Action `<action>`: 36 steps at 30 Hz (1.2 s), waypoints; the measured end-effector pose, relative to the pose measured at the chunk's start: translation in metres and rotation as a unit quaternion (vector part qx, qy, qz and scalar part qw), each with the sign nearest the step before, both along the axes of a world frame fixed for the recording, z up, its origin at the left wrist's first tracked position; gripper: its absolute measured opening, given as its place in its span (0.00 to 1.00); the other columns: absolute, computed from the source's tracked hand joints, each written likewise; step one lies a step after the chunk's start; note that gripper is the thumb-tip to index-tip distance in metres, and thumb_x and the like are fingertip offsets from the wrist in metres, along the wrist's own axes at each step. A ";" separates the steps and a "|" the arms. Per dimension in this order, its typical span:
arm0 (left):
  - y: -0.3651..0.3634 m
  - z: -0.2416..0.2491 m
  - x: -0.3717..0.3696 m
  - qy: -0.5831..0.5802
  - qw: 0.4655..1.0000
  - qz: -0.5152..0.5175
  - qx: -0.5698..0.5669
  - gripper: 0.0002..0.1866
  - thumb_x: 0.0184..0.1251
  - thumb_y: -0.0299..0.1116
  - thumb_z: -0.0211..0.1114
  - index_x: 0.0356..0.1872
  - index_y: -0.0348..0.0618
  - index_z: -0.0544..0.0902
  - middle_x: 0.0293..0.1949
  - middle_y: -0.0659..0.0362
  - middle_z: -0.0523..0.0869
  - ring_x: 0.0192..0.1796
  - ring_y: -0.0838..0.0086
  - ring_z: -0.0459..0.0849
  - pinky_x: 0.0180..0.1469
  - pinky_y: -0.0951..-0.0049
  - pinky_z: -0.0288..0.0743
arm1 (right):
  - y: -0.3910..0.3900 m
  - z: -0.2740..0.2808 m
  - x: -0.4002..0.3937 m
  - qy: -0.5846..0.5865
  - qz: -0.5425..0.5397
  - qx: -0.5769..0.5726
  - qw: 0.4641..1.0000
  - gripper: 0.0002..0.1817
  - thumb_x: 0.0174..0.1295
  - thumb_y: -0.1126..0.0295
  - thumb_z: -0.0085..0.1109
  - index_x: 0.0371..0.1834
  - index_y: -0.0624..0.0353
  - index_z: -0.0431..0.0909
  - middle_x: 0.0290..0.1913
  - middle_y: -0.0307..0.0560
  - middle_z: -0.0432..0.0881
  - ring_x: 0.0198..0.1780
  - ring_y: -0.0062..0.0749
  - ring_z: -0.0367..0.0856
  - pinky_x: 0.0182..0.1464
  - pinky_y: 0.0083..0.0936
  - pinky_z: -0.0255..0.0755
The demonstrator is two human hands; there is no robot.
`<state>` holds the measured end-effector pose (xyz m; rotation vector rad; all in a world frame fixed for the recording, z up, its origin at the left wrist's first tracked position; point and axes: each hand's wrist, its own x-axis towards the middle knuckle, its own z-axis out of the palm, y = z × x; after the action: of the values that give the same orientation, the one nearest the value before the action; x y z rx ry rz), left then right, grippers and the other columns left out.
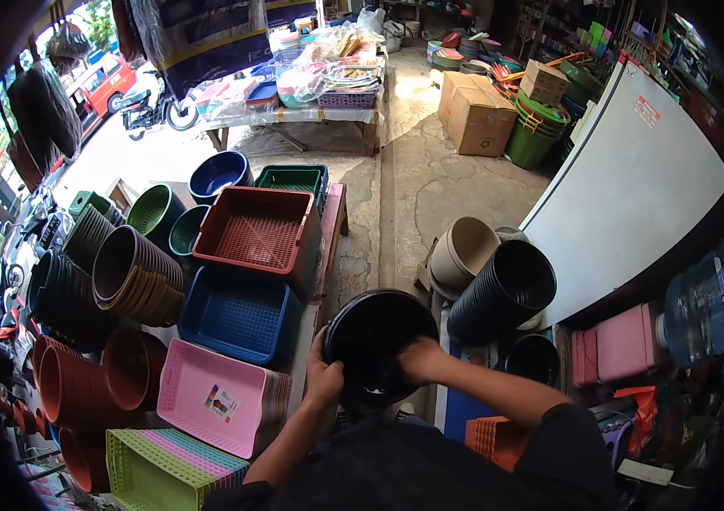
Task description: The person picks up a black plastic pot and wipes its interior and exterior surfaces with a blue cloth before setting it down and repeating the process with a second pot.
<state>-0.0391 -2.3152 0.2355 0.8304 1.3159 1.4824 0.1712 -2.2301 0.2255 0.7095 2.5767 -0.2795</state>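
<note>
black bucket (370, 332), mouth upward, lies right of left hand (323, 376), which grips its rim; right hand (420, 361) reaches inside from the right, whether closed or loose i cannot tell.

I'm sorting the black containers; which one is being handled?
The black bucket at centre: the left hand holds its side, the right hand reaches inside. Neither touches the black pot stack or the lower black pot at right.
</note>
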 end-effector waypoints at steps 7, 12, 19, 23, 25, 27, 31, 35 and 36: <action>0.008 0.017 0.004 0.028 0.998 -0.038 -0.031 0.40 0.43 0.09 0.45 0.67 0.36 0.66 0.58 0.50 0.77 0.62 0.66 0.76 0.67 0.72 0.64 | 0.050 0.007 0.014 0.072 0.147 0.165 0.973 0.13 0.57 0.63 0.50 0.39 0.51 0.83 0.51 0.43 0.81 0.56 0.34 0.76 0.65 0.31 0.64; 0.009 0.000 -0.006 0.057 0.995 -0.063 -0.052 0.40 0.43 0.09 0.45 0.67 0.36 0.67 0.58 0.51 0.77 0.62 0.66 0.76 0.66 0.73 0.64 | 0.069 -0.094 0.028 0.112 0.312 0.393 0.858 0.19 0.61 0.59 0.46 0.51 0.52 0.79 0.58 0.47 0.77 0.62 0.37 0.71 0.70 0.35 0.55; 0.006 0.005 -0.013 -0.036 0.998 0.044 -0.015 0.40 0.43 0.08 0.44 0.66 0.35 0.67 0.59 0.50 0.77 0.62 0.67 0.76 0.66 0.72 0.65 | -0.047 0.015 -0.012 0.027 -0.047 0.050 0.997 0.33 0.63 0.51 0.47 0.67 0.59 0.69 0.70 0.54 0.67 0.74 0.48 0.57 0.76 0.53 0.38; 0.003 -0.008 -0.010 -0.047 0.996 0.062 0.037 0.34 0.51 0.09 0.49 0.66 0.34 0.68 0.59 0.52 0.77 0.61 0.69 0.76 0.65 0.72 0.67 | -0.090 0.010 -0.037 0.148 -0.163 -0.106 0.970 0.34 0.65 0.51 0.45 0.70 0.60 0.63 0.69 0.56 0.67 0.74 0.52 0.56 0.75 0.57 0.38; 0.003 -0.014 -0.009 -0.033 0.997 0.061 0.037 0.30 0.58 0.13 0.54 0.65 0.33 0.68 0.58 0.53 0.78 0.60 0.70 0.77 0.64 0.72 0.67 | -0.101 0.012 -0.053 0.284 -0.265 -0.252 0.886 0.33 0.68 0.50 0.44 0.71 0.59 0.62 0.71 0.53 0.66 0.73 0.48 0.60 0.75 0.50 0.45; 0.000 -0.016 -0.010 -0.016 0.997 0.063 0.038 0.26 0.65 0.18 0.59 0.65 0.33 0.68 0.58 0.54 0.78 0.59 0.71 0.77 0.63 0.73 0.68 | -0.097 0.014 -0.067 0.317 -0.336 -0.360 0.810 0.33 0.68 0.49 0.47 0.69 0.61 0.64 0.65 0.52 0.70 0.66 0.43 0.66 0.70 0.43 0.53; -0.006 -0.002 -0.017 -0.075 0.997 0.033 0.002 0.27 0.70 0.32 0.64 0.66 0.34 0.68 0.57 0.54 0.79 0.58 0.73 0.77 0.62 0.73 0.69 | -0.076 0.026 -0.085 0.370 -0.487 -0.575 0.543 0.32 0.68 0.49 0.52 0.63 0.66 0.69 0.51 0.49 0.80 0.52 0.32 0.79 0.59 0.28 0.70; -0.015 -0.005 -0.023 -0.067 0.998 -0.009 -0.005 0.26 0.72 0.33 0.62 0.66 0.35 0.68 0.57 0.56 0.80 0.58 0.74 0.77 0.62 0.74 0.69 | -0.049 0.053 -0.092 0.454 -0.522 -0.622 0.367 0.25 0.69 0.53 0.51 0.56 0.65 0.74 0.49 0.49 0.82 0.49 0.36 0.81 0.57 0.33 0.72; -0.017 -0.006 -0.023 -0.067 0.998 -0.006 -0.005 0.26 0.72 0.33 0.62 0.66 0.35 0.68 0.57 0.56 0.80 0.58 0.74 0.77 0.62 0.74 0.69 | -0.043 0.057 -0.091 0.490 -0.511 -0.659 0.252 0.24 0.69 0.55 0.50 0.55 0.66 0.74 0.49 0.50 0.82 0.49 0.39 0.81 0.58 0.35 0.72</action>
<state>-0.0619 -2.3319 0.2298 0.7193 1.2150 1.4942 0.0801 -2.2735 0.2820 1.3345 0.5728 -3.4209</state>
